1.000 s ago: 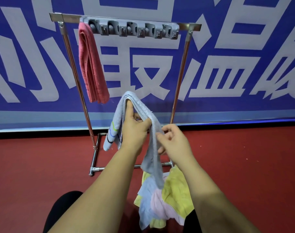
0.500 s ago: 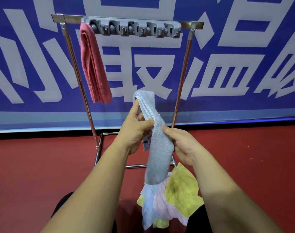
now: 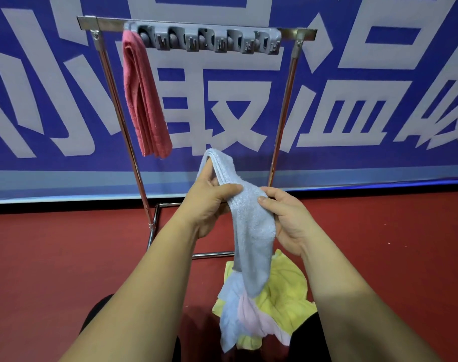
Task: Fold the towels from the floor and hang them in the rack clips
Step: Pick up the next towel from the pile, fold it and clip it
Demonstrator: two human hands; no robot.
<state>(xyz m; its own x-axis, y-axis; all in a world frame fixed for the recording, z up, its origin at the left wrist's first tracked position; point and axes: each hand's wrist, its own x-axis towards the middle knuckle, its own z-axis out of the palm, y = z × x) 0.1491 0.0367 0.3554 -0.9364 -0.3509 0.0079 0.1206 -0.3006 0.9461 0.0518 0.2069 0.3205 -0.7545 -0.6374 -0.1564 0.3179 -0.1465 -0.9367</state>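
Observation:
A light blue towel, folded into a long narrow strip, hangs in front of me below the rack. My left hand grips its upper part, a finger pushed up into the fold at the top and the thumb pressed across it. My right hand pinches the strip's right edge just below. A grey clip strip runs along the top bar of the metal rack. A folded red towel hangs from the leftmost clip. The other clips hold nothing.
A pile of yellow, pink and pale blue towels lies on the red floor between my legs and the rack's base bar. A blue banner with large white characters covers the wall behind the rack.
The loose side of the blue towel has been folded in, making one narrow strip. My right hand moved up from the lower edge to pinch the strip beside my left hand.

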